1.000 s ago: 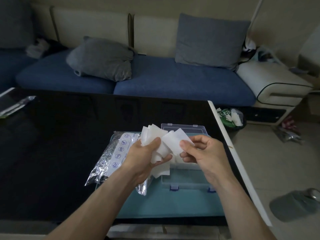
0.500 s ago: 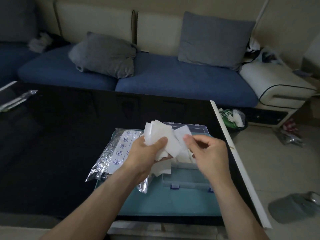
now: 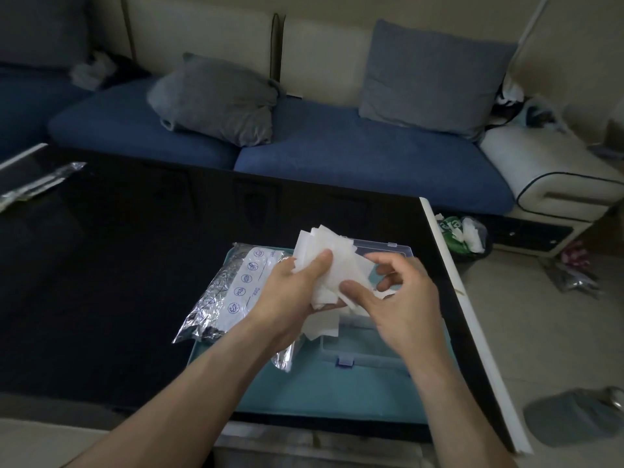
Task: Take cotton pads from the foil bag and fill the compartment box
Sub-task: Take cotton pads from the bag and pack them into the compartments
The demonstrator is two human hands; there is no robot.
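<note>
Several white square cotton pads point(image 3: 332, 265), fanned, crumpled, gripped in both hands

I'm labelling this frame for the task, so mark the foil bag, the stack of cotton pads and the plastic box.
foil bag point(image 3: 233, 292): head view, on its white printed panel.
cotton pads point(image 3: 324, 246): head view, on the top sheets above the left thumb.
plastic box point(image 3: 388, 248): head view, on the open lid's far edge.

One head-worn camera is looking forward and down from close above the black table point(image 3: 101, 282), taking in the near edge and reaching out to the blue sofa point(image 3: 337, 153) beyond.
</note>
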